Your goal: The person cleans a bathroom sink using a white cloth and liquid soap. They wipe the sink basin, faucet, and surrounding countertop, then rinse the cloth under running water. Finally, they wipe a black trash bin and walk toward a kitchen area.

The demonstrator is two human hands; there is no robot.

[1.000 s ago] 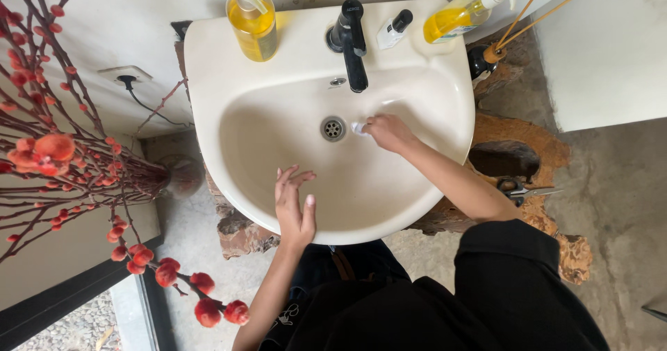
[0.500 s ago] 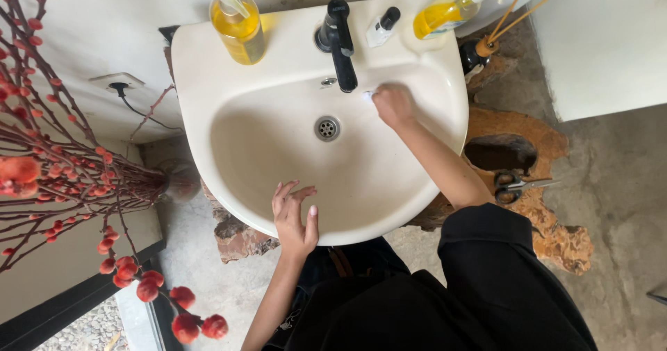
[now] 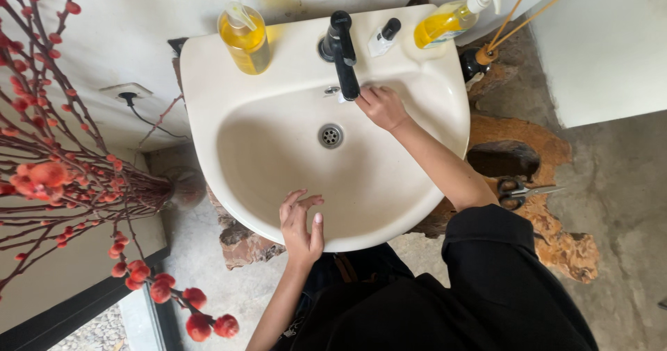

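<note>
At the white sink [image 3: 431, 149], the right hand [image 3: 381, 106] pinched something small and pale (probably light, wet, slippery) beside the black faucet [image 3: 342, 49], while the left hand [image 3: 300, 224] rested open-fingered on the front rim.

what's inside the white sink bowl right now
Inside the white ceramic sink: a round metal drain and the right hand pressed on the back wall beneath the black faucet. Anything held under that hand is covered. The left hand rests on the front rim.

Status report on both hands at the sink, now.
Left hand flat on sink front rim. Right hand inside basin beside black faucet. Nothing blocking.
</note>
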